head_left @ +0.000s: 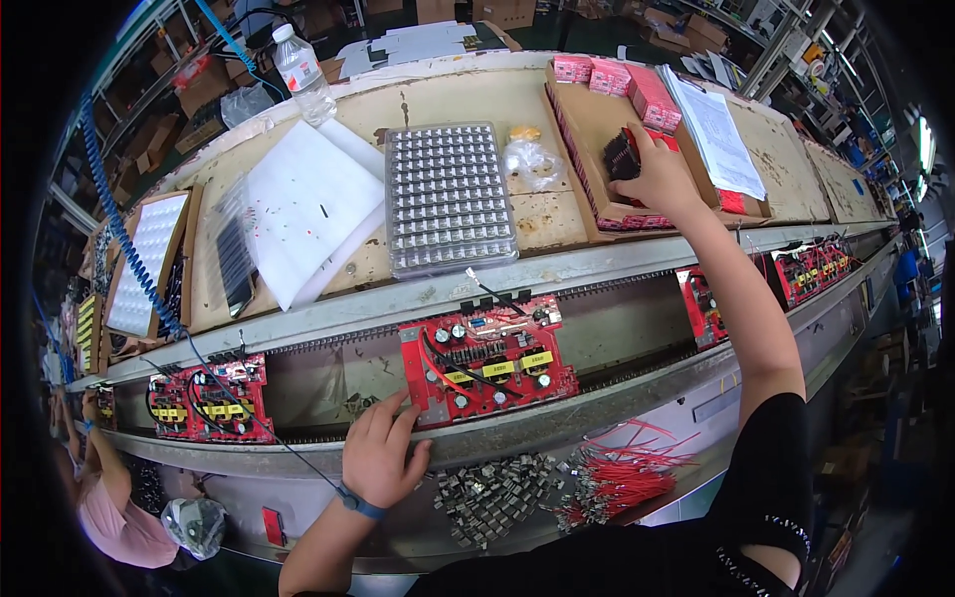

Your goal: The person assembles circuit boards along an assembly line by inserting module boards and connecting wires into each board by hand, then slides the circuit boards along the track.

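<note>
Red circuit board just right of the left hand, touching its fingertips, kinda loosely spread, gripping nothing. Right hand in a cardboard tray, thumb and fingers part-open around a black piece, can't tell if gripped. Metal parts, red wires right of left fingers.

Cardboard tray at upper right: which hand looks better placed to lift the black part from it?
Right, most likely: the right hand is over the cardboard tray, at the black part, while the left hand is by the left edge of the red circuit board, farther off.
</note>
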`<state>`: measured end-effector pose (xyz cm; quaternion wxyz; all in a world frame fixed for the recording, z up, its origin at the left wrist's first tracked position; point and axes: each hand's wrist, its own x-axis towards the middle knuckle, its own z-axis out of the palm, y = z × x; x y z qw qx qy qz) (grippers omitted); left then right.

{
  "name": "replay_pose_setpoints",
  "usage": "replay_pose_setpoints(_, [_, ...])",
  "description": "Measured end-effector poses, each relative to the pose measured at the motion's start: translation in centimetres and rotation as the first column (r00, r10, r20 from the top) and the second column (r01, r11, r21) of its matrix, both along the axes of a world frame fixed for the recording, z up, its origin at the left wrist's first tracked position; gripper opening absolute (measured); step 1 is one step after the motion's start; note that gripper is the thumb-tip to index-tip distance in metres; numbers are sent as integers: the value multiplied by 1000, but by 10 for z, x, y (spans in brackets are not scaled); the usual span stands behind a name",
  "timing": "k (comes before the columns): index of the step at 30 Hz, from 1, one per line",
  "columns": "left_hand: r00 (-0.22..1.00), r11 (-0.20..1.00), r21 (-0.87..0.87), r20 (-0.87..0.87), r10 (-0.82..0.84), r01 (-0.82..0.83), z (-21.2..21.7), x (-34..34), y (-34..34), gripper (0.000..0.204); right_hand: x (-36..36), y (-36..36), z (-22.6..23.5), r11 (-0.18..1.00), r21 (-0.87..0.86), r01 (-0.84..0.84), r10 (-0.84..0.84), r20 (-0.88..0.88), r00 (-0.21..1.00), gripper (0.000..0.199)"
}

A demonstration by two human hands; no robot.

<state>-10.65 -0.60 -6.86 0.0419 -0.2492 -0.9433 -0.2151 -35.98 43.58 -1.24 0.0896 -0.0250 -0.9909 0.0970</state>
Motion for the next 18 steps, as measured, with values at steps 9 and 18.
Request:
replay_pose_setpoints(9, [1000, 1000, -13, -18, -11, 11, -1, -1, -1, 47, 13, 3, -1, 997, -79, -11, 3, -103, 995, 102])
replay_pose_setpoints(18, [1000, 1000, -17, -28, -11, 10, -1, 0, -1, 47, 18, -6, 3, 999, -47, -2, 0, -43, 999, 102])
